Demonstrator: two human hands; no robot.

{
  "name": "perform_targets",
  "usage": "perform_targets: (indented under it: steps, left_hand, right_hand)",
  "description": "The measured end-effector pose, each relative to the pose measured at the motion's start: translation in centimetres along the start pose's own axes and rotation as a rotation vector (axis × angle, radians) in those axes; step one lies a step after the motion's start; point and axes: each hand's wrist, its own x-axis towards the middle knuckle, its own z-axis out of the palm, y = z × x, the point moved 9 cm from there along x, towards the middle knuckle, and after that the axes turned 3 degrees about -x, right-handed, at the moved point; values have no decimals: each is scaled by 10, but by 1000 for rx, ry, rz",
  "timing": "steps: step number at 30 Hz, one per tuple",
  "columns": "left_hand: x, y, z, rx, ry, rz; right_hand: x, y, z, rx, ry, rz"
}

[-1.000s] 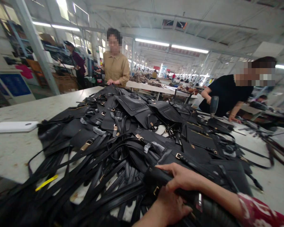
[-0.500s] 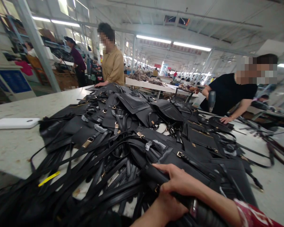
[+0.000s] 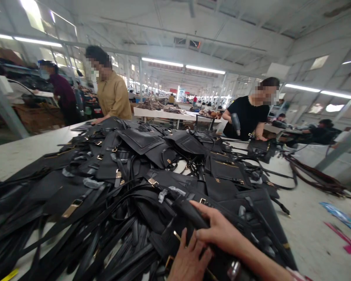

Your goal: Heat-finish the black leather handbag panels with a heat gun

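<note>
My right hand (image 3: pixel 225 230) is wrapped round the black grip of what looks like a heat gun (image 3: pixel 190 212), its index finger stretched along the top. A shiny metal part shows below that wrist, but the rest is cut off by the frame's bottom edge. My left hand (image 3: pixel 190 259) lies with fingers spread on a black leather bag (image 3: pixel 166 238) with gold-coloured hardware, just below the right hand. Around both hands is a heap of black bags (image 3: pixel 140 142) with straps, gold buckles and clear film on some fittings.
Across the pale table (image 3: pixel 312 242), a co-worker in black (image 3: pixel 247 115) holds a heat gun (image 3: pixel 236 123) by a black bag. Another person in tan (image 3: pixel 114 93) stands at the far left. Brown straps (image 3: pixel 312 175) and a blue-and-white packet (image 3: pixel 341 216) lie at right.
The view has turned right. My left hand has gone from closed near the heat gun to spread on the bag. The co-worker in black has lifted a bag.
</note>
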Motion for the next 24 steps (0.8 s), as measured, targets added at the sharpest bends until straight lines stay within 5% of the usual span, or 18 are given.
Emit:
perform_targets:
  steps: [3,6,17,21,24]
  left_hand:
    - [-17,11,-16,122,55,139]
    - [-24,20,-18,189,41,201]
    - [-20,25,-18,174,-34,170]
    - [-24,26,-11,99,-141,135]
    - [-24,28,-7,-14,-232,131]
  right_hand:
    - [-1,25,-55,52,62,136]
    - [15,44,-81,22,41,198]
    - [125,44,-68,-80,-102,254]
    - [127,36,-76,-110,-19,183]
    - [104,23,-89,-89,58,109]
